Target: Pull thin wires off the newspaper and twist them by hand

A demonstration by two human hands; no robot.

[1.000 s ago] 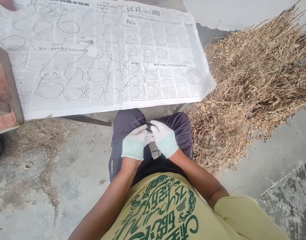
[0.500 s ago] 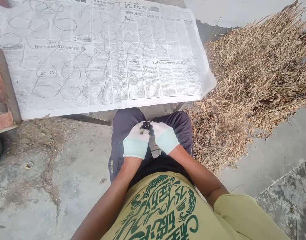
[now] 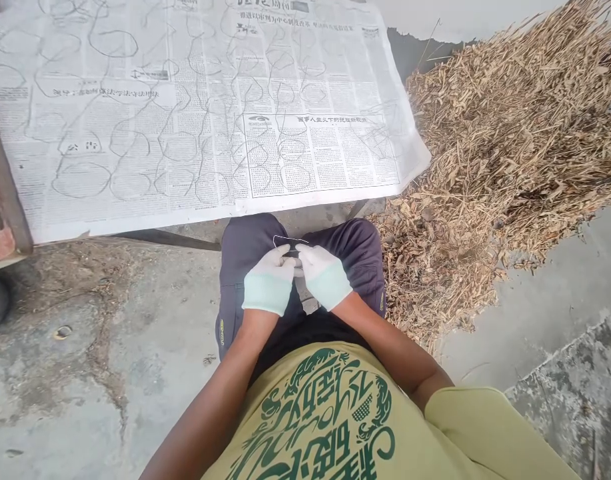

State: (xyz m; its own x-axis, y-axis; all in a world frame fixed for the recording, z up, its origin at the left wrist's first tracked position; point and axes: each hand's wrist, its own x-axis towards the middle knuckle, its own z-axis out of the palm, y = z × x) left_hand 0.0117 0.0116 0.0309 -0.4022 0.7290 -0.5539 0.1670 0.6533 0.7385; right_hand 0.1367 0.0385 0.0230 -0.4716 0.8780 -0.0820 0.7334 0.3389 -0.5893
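A thin, pale wire spans the gap between my two gloved hands, above my knees. Its bent end rises over the fingers of my left hand, which pinch it. From the other side my right hand grips the same wire between thumb and fingers. Both hands wear white gloves with mint cuffs, fingertips close together. Parts of the wire inside the fingers are hidden. Beyond the hands, newspaper sheets cover a table, and several looped, curled wires lie on them.
A heap of dry straw and leaves lies at the right. At the left edge stands a wooden piece with a reddish seat. Under the table a dark bar crosses above the concrete floor.
The wire's visible end has turned upward and now slants above my fingers. My hands have drawn slightly closer together. The whole view has shifted a little.
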